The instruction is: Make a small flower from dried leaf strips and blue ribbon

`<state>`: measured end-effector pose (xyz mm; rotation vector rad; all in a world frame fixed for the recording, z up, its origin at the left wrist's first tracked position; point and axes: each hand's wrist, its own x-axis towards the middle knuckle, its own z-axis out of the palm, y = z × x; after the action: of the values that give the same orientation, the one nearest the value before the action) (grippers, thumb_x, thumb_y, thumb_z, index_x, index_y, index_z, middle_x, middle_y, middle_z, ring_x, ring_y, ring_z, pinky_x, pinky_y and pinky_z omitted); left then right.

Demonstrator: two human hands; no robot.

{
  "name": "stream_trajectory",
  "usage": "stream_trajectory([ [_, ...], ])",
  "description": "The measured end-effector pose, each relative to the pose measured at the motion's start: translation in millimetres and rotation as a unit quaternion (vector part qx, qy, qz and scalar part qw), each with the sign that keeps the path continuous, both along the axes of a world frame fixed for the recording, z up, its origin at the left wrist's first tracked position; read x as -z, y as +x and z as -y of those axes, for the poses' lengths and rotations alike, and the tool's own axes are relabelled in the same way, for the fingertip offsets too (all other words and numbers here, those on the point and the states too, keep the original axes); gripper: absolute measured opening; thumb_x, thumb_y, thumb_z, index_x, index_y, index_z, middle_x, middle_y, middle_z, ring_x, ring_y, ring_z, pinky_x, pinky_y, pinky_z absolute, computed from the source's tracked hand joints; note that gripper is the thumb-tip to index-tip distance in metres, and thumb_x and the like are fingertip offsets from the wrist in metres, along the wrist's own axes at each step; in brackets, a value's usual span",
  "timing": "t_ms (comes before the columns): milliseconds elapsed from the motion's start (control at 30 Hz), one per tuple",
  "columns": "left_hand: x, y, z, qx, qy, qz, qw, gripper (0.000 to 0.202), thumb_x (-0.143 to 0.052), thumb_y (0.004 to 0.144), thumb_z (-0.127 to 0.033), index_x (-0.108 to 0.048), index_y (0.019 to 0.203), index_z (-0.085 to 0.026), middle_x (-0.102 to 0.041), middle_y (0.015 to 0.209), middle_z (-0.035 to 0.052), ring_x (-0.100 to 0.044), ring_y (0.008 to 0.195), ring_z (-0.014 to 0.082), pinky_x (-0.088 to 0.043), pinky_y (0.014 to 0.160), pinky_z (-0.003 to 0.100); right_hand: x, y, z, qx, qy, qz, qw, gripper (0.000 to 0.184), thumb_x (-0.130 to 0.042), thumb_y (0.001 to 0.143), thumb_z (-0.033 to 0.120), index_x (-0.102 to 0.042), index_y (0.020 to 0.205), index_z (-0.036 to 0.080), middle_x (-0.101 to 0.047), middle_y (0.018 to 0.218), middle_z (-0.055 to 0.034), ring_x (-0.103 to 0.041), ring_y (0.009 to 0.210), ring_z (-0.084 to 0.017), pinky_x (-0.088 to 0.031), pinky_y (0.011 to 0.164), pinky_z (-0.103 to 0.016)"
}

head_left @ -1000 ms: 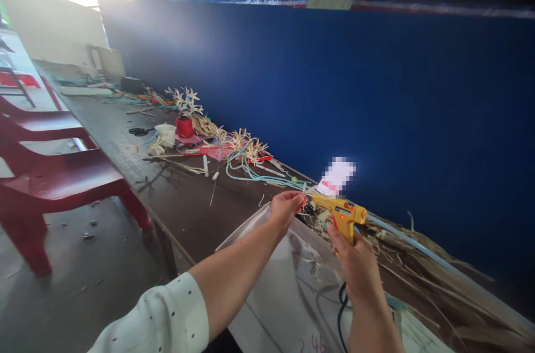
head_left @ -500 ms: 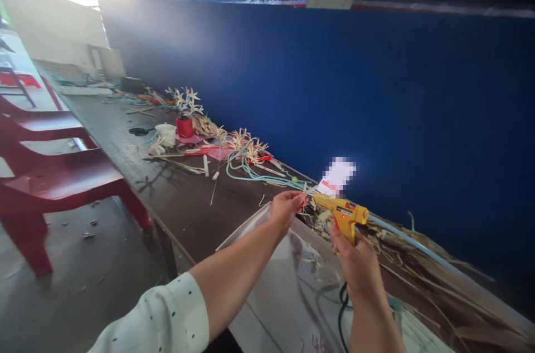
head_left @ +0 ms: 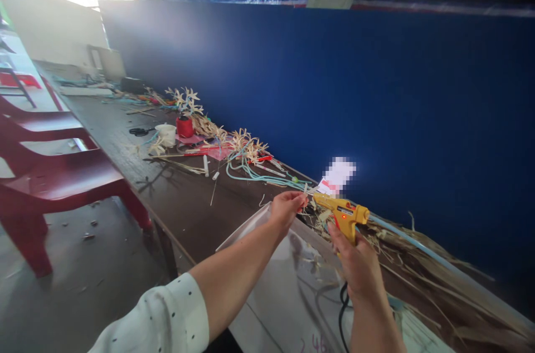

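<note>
My right hand (head_left: 355, 261) grips the handle of a yellow hot glue gun (head_left: 343, 214) with a red light on its side; its nozzle points left. My left hand (head_left: 285, 209) is closed in a pinch on a small pale straw piece (head_left: 305, 192) held right at the nozzle tip. Both hands hover above a shiny silver sheet (head_left: 292, 280) on the long dark table (head_left: 184, 202). A black cord (head_left: 341, 308) hangs down from the gun.
Straw flowers (head_left: 246, 147), a red cup (head_left: 184, 126), a white cup (head_left: 166, 134), scissors (head_left: 140, 131) and light blue tubing (head_left: 254, 175) lie farther along the table. Dry straw (head_left: 422, 280) is piled at the right. A blue wall backs the table; red plastic chairs (head_left: 54, 175) stand left.
The glue gun's nozzle has edged slightly closer to the straw piece in my left hand. Otherwise both hands stay nearly still.
</note>
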<state>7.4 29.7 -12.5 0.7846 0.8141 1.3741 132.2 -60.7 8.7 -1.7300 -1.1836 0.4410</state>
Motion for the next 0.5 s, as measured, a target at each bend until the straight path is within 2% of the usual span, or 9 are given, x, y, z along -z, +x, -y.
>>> stream_trajectory([
  [367,0.3,0.6,-2.0,-0.017,-0.009,-0.001,1.0,0.024,-0.07,0.063,-0.032,-0.066,0.073,-0.01,-0.063,0.067,0.0049,-0.052,0.056,0.0071,-0.038,0.056,0.02,4.0,3.9,-0.4,-0.011,0.013,-0.039,0.999,0.042,-0.065,0.067,0.056,-0.065,0.076,0.015,-0.059,0.058,-0.0014,-0.051,0.055,-0.017,-0.038,0.054,-0.026],
  [500,-0.3,0.6,-1.4,-0.019,-0.008,-0.002,1.0,0.021,-0.068,0.065,-0.029,-0.066,0.074,-0.01,-0.063,0.067,0.0047,-0.052,0.056,0.0066,-0.038,0.056,0.02,4.4,4.7,-0.9,-0.008,0.009,-0.034,0.999,0.039,-0.065,0.066,0.055,-0.063,0.07,0.016,-0.055,0.055,0.0005,-0.049,0.054,-0.015,-0.037,0.053,-0.026],
])
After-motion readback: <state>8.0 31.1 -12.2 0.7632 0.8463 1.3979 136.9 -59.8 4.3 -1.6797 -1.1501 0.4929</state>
